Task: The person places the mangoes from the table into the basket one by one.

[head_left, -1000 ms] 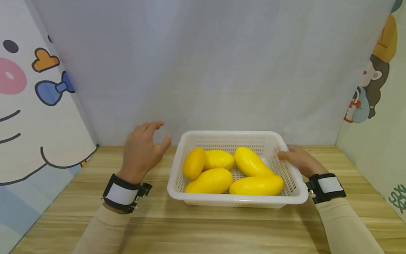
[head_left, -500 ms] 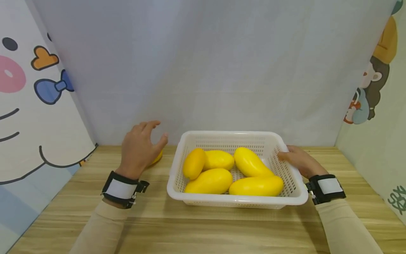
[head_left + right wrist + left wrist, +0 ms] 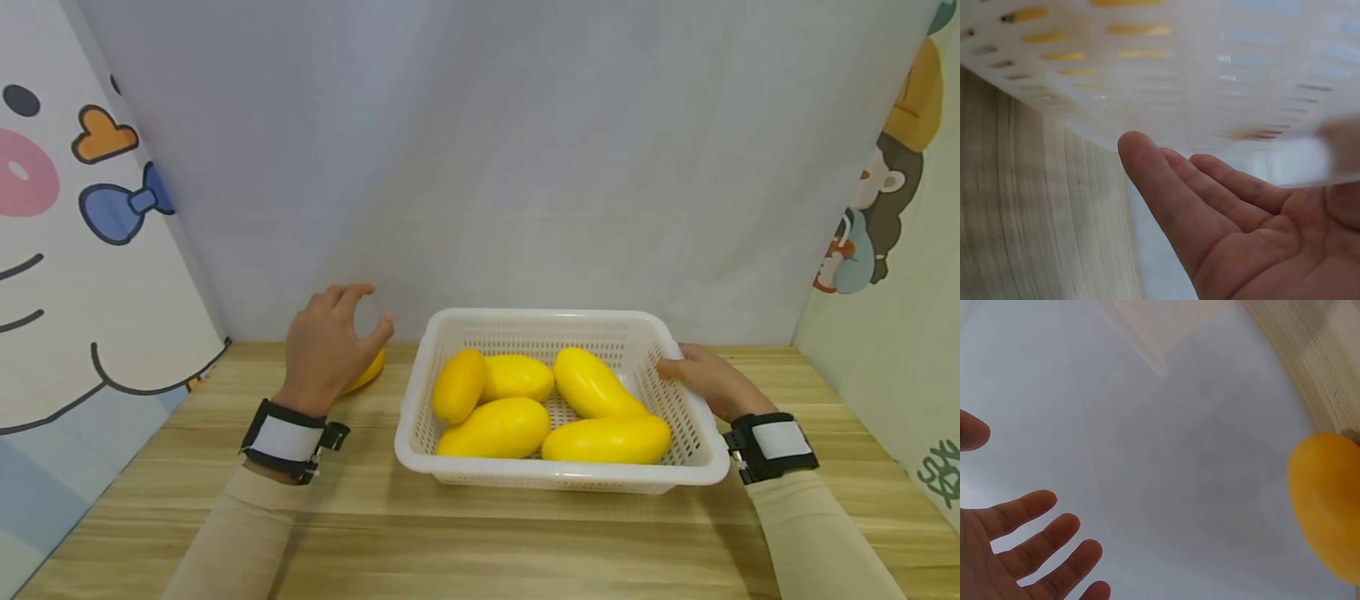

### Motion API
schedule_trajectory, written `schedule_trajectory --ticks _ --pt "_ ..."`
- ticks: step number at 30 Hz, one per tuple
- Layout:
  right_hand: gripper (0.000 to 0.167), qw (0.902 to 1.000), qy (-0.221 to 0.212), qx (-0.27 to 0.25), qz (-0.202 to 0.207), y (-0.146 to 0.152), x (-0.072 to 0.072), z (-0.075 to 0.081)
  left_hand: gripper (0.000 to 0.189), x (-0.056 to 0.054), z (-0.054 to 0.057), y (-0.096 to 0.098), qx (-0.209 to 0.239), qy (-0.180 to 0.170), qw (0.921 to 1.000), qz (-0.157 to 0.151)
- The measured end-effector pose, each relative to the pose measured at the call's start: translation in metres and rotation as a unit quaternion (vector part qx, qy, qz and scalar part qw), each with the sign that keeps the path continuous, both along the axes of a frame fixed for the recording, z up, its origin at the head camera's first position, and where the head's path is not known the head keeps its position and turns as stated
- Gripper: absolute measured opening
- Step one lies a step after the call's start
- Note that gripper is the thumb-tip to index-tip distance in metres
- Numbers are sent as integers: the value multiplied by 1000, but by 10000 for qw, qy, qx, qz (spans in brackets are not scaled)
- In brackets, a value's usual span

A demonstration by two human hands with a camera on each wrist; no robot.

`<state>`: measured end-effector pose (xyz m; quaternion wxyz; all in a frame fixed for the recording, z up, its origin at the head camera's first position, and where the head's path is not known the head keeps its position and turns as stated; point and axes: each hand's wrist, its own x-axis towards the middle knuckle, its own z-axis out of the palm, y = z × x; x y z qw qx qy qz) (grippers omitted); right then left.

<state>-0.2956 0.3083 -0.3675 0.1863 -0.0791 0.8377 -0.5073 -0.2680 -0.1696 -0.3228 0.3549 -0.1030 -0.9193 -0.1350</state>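
Observation:
A white plastic basket (image 3: 562,470) with slotted walls stands on the table, holding several yellow mangoes, one of them the mango (image 3: 607,439) at its front right. My right hand (image 3: 708,379) grips the basket's right end, thumb over the rim. In the right wrist view, fingers (image 3: 1147,172) of that hand reach along the underside of the slotted basket (image 3: 1191,81). Left of the basket, my left hand (image 3: 322,354) is raised with fingers spread and nothing in them. Behind it, partly hidden, lies another mango (image 3: 367,375); the left wrist view shows this mango (image 3: 1329,506) apart from the fingers.
The wooden table (image 3: 465,550) extends in front of the basket. A pale grey cloth (image 3: 510,167) hangs right behind it. Cartoon-printed panels stand on both sides, the left panel (image 3: 90,292) near the left arm and the right panel (image 3: 900,333) beyond the right arm.
My left hand has drifted slightly left, away from the basket, and more of the mango behind it shows. My right hand and the basket hold still.

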Motion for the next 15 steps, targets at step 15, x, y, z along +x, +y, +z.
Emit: schedule_trajectory --ticks 15 --pt "50 10000 8 -66 -16 1 0 0 53 -15 -7 -8 -42 -123 9999 10"
